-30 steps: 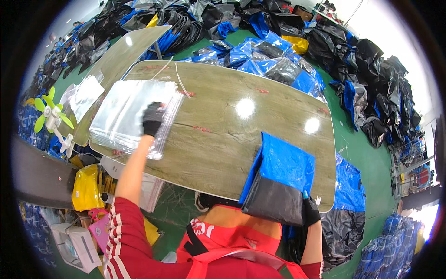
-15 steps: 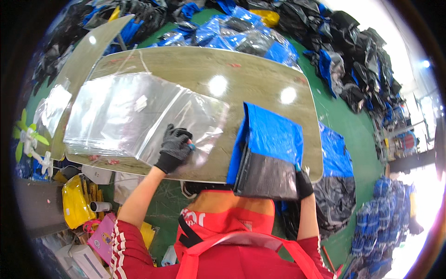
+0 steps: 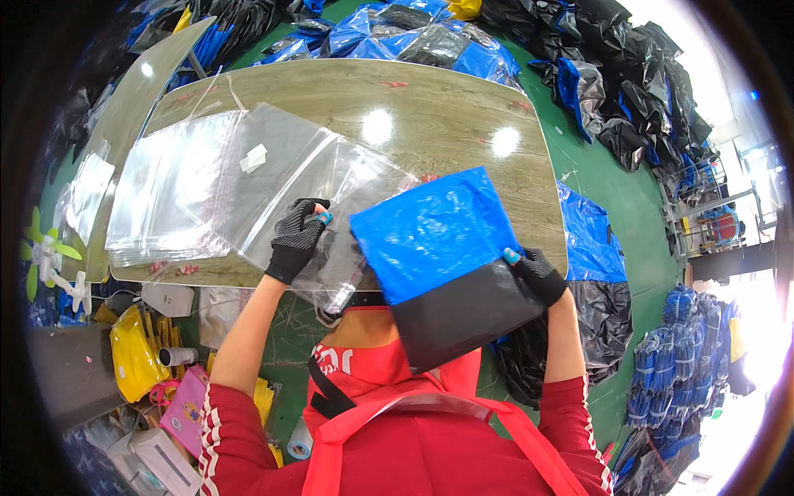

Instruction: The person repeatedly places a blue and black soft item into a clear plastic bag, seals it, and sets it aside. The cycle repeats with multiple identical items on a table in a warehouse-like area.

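Note:
My left hand (image 3: pixel 298 238), in a dark dotted glove, is closed with its thumb against a clear plastic bag (image 3: pixel 364 175) on the table. The bag's near end hangs over the table's front edge. My right hand (image 3: pixel 536 277), gloved too, grips the right edge of a folded blue and black plastic sheet (image 3: pixel 442 236), thumb on top and fingers hidden underneath. The sheet is tilted, held partly over the table and partly over my apron, its left corner overlapping the bag. A stack of clear plastic bags (image 3: pixel 169 194) lies at the left, with a small white paper slip (image 3: pixel 254 158) on it.
The wood-grain table (image 3: pixel 447 107) has a raised panel (image 3: pixel 141 91) at its left. Blue and black sheets (image 3: pixel 591 240) lie beside its right edge. More are heaped beyond it, and tied bundles (image 3: pixel 674 364) stand at the far right. Yellow packages (image 3: pixel 136 355) sit at lower left.
My right hand has lifted and turned the folded sheet, moving it left over the bag. The top clear bag has slid right, apart from the stack. My left hand has moved slightly left.

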